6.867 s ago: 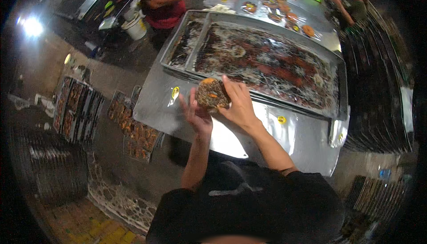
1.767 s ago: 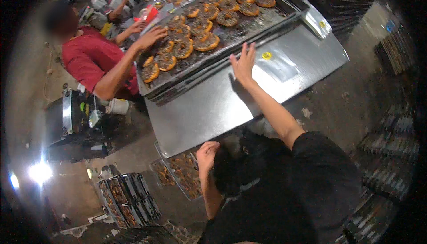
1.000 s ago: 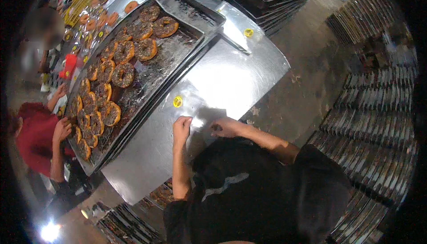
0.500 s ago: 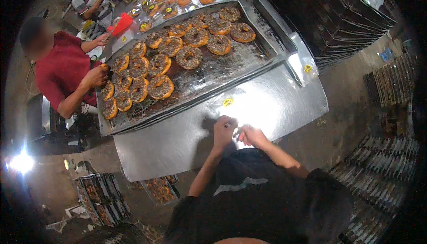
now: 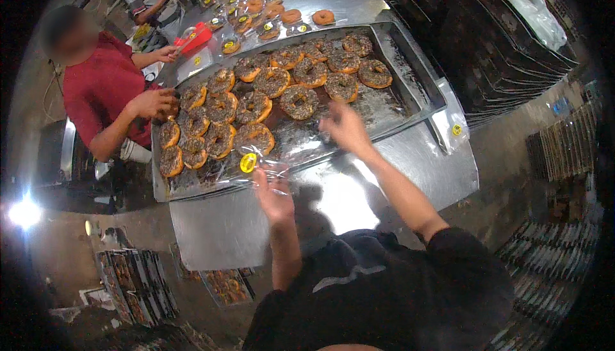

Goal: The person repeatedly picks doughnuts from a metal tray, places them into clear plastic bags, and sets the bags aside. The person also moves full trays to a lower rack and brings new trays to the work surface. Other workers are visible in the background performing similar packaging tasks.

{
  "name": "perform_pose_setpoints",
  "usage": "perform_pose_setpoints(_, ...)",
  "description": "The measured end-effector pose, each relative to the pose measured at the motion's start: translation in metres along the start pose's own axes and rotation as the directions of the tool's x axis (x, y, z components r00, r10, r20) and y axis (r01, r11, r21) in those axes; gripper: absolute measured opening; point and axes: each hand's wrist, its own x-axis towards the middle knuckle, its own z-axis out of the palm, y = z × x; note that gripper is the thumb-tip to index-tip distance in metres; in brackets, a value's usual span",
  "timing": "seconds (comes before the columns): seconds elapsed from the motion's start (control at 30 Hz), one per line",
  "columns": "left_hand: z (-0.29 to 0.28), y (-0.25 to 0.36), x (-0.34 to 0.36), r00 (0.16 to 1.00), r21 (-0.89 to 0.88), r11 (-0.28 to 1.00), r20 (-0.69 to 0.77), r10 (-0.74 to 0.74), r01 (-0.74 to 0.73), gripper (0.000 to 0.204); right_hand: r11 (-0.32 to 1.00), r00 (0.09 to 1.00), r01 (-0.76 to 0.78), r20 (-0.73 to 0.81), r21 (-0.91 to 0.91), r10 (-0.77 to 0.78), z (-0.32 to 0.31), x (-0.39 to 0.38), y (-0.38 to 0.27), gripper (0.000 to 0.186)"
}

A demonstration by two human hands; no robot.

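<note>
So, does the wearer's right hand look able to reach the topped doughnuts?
Probably yes: the right hand looks empty, close to the nearest doughnuts, nothing visible between them; the left hand has the clear bag.

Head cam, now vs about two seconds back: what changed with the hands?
The left hand moved up and forward from the table's near edge and now holds a clear bag. The right hand went from over the table to over the tray. Unchanged: doughnuts in the tray, co-worker's hand at its left end.
</note>
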Motion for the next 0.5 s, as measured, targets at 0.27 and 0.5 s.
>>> perform_pose_setpoints(0.27, 0.008, 0.027, 0.005, 0.985, -0.077, 0.982, -0.032, 0.168, -0.170, 0.057, 0.892, 0.969, -0.145, -0.243, -0.428, 0.041, -0.007, 0.109, 0.088, 0.101)
perform_pose_setpoints(0.5, 0.002, 0.038, 0.036, 0.935, -0.352, 0.867, -0.159, 0.317, -0.354, 0.063, 0.832, 0.829, 0.477, -0.169, -0.283, -0.533, 0.003, -0.037, 0.015, 0.098)
